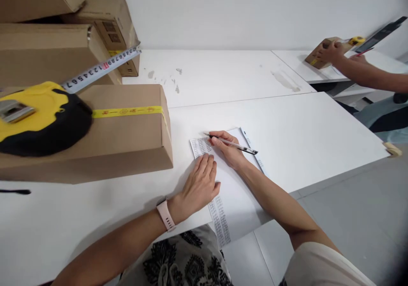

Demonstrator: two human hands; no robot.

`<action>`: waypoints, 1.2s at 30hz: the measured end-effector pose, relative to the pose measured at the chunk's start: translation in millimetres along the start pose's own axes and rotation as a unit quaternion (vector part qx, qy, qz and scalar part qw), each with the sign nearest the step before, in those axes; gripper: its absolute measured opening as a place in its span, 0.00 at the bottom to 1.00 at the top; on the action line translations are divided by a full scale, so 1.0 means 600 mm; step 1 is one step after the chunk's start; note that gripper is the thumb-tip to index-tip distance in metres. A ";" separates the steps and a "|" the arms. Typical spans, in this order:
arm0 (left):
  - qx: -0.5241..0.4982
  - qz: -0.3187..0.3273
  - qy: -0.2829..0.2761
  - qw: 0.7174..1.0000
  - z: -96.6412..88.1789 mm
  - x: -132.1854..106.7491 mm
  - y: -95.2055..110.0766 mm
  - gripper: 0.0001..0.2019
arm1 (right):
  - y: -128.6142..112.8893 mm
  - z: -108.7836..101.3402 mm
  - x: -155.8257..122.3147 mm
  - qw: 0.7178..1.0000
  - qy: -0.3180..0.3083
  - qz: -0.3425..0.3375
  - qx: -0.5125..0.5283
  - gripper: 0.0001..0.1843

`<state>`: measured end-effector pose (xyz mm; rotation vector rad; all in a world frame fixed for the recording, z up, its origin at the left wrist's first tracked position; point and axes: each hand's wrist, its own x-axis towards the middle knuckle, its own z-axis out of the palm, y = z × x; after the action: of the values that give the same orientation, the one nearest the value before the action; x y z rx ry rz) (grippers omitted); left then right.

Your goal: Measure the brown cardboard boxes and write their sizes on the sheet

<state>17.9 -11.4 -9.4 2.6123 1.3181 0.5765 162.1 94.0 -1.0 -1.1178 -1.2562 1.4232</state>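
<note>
Right hand (228,150) grips pen (234,145) over paper (236,196).

I get one head view, facing forward and down over the desk (302,124) from its near edge. It sits close above the left hand (199,184) and right hand (228,150).

The table (302,124) is finished in smooth, matt white laminate. The box (127,137) is made of matt brown cardboard, banded with glossy yellow tape (127,111). The sheet (236,196) is thin printed paper; the pen (234,145) is cased in glossy plastic.
</note>
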 end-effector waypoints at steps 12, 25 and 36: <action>0.040 0.017 0.015 0.999 0.011 -0.007 -0.021 0.28 | 0.009 0.009 -0.032 0.995 0.052 0.002 -0.085 0.20; 0.087 0.023 -0.008 0.996 -0.003 -0.001 -0.020 0.30 | 0.008 0.007 -0.040 0.983 0.059 -0.019 -0.170 0.18; 0.118 0.031 0.012 0.992 0.000 0.002 -0.021 0.30 | 0.023 0.002 -0.036 0.975 0.065 -0.060 -0.203 0.15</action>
<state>9.4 -3.2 -12.8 2.8519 1.3956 0.4875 164.0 71.9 -13.4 -1.3543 -1.5324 1.0092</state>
